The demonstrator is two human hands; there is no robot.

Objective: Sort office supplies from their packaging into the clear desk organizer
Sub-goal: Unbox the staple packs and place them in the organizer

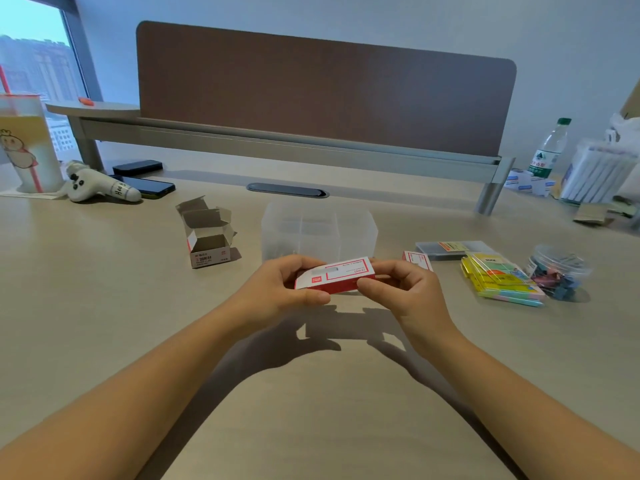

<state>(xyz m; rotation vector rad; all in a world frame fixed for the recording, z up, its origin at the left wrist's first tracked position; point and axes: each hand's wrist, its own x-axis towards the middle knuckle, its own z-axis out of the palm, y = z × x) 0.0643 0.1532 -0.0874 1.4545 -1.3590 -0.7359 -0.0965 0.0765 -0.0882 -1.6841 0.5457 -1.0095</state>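
Both hands hold a small red-and-white cardboard box (334, 274) above the desk (104, 306), just in front of the clear desk organizer (318, 228), which sits at 12 o'clock from it. The left hand (280, 289) pinches the box's left end, thumb on the near side and fingers curled over the far edge. The right hand (401, 289) pinches the right end the same way, thumb tip against the near long side.

The box looks like thin printed card: light, stiff along its edges, likely to dent if squeezed across the broad face. Its contents are hidden; small metal supplies would make it dense for its size and apt to spill once an end flap opens. The safest hold is by the short ends or long edges, kept level, opening over the organizer.

At 10 o'clock stands an opened, empty-looking paper clip box (209, 242). At 3 o'clock lie sticky note packs (502, 278) and a clear tub of binder clips (557, 271), well apart from the hands.
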